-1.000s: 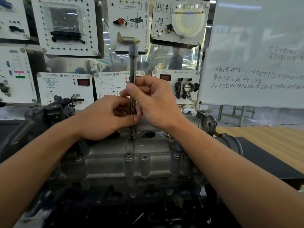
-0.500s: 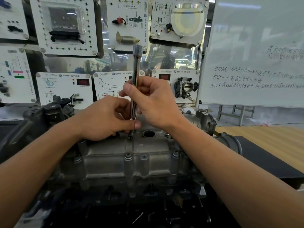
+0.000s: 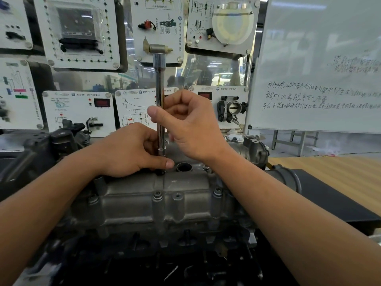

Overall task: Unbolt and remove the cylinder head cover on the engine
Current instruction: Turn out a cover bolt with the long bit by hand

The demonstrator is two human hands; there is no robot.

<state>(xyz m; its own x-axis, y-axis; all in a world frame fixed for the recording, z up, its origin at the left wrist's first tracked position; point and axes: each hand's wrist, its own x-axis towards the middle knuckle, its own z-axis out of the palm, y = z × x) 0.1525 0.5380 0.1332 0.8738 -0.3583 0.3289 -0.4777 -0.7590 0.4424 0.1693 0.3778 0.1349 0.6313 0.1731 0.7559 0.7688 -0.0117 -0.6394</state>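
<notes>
Now the right hand [image 3: 191,129] is gripping the upright socket extension [image 3: 159,79], the left hand [image 3: 132,149] pinching its tip above the cylinder head cover [image 3: 156,205]

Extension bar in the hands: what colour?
Shiny silver chrome. The extension bar shows best in the head view, above the hands.

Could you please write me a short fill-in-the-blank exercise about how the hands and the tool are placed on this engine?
1. The long metal tool stands nearly ____ over the engine cover.
2. The right hand grips the tool's shaft ____ the left hand.
3. The open round hole in the cover lies to the ____ of the tool's lower end.
Missing words: upright; above; right.
</notes>
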